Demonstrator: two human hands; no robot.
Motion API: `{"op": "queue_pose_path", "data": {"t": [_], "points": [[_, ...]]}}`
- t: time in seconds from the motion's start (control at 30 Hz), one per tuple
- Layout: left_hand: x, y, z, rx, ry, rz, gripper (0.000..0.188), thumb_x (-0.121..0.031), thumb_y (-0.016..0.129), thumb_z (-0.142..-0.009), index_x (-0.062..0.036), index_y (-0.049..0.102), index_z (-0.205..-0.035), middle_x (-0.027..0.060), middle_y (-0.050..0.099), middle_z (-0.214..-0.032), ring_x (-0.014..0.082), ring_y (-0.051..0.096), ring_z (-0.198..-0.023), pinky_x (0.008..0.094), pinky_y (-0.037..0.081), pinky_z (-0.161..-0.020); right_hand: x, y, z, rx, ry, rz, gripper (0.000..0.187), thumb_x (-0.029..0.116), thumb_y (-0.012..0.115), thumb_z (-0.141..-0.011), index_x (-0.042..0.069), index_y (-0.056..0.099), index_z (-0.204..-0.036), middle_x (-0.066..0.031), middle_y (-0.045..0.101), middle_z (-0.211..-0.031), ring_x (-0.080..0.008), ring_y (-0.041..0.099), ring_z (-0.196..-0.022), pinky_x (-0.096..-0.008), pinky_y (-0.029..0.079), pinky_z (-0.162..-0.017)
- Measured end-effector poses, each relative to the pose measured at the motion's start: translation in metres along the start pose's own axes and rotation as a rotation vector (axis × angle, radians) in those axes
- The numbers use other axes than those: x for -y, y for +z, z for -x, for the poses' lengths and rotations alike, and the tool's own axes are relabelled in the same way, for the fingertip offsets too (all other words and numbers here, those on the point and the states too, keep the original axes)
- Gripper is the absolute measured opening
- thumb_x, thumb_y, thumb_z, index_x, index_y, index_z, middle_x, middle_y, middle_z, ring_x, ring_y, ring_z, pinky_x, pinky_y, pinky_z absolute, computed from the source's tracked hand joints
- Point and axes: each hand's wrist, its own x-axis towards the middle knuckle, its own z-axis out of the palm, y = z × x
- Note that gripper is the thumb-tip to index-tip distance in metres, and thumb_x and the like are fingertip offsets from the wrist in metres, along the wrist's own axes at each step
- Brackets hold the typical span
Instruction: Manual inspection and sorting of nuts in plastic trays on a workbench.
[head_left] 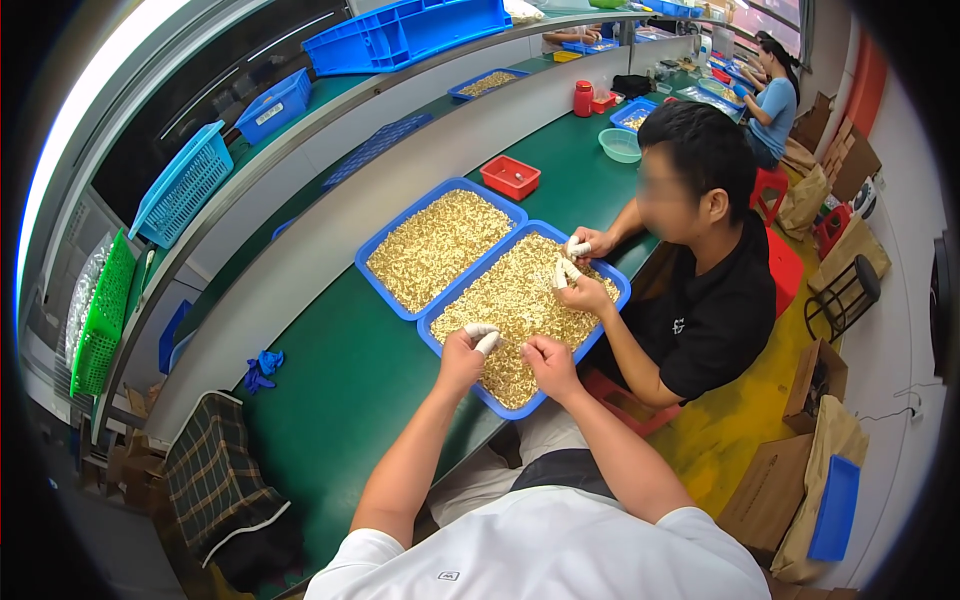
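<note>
My left hand (468,354) is above the near blue tray (512,411), its thumb and forefinger, capped in white finger covers, pinched together. Close beside it, over the same tray, my right hand (549,366) has bare fingers closed in a pinch. Whatever either hand holds is too small to make out. Heaped in the tray are many tiny gold-coloured pieces (518,290). A co-worker's hands (583,285), some fingers wrapped in white, work over the tray's far right part.
Another blue tray (388,304) of gold pieces adjoins on the left. A red bin (510,177) stands behind on the green table (345,350). Blue gloves (262,369) lie at left, near a plaid cloth (222,470). A seated co-worker (705,260) is close on my right.
</note>
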Motion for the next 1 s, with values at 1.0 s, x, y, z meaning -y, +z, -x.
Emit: {"op": "queue_pose_path", "data": {"t": [1.0], "points": [[-0.002, -0.007, 0.0, 0.056, -0.14, -0.116, 0.005, -0.005, 0.07, -0.092, -0.0003, 0.071, -0.093, 0.0045, 0.072, -0.08, 0.0094, 0.065, -0.072, 0.0234, 0.051, -0.066, 0.004, 0.002, -0.002, 0.03, 0.003, 0.038, 0.014, 0.01, 0.065, -0.091, 0.0, 0.067, -0.083, -0.0105, 0.065, -0.069, -0.0199, 0.063, -0.061, -0.0334, 0.048, -0.059]]}}
